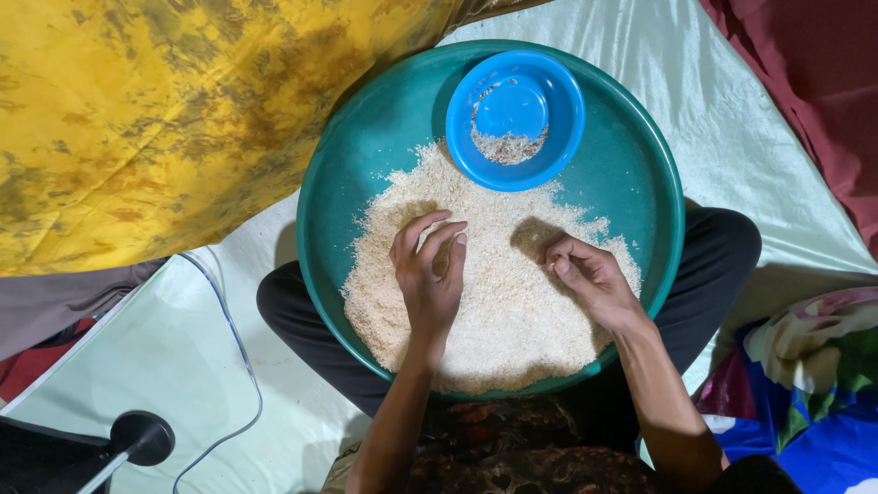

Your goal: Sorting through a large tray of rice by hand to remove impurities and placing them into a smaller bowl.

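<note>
While the big teal tray [640, 174] rests across our lap, we work w/ both hands in the heap of pale grain [494, 311] spread over its near half. Left hand [428, 274] lies on the grain, fingers loosely curled, half open, gripping nothing we can make out. Right hand [590, 274], also on the heap, pinches thumb & fingertips together; whether a speck sits b/w them, can't tell. A blue bowl [515, 119] w/ a few bits inside sits at the tray's far side. Risk, as we judge it: tray is only balanced on knees, so a leg shift could tip grain over the near rim onto the pale sheet [183, 357].
</note>
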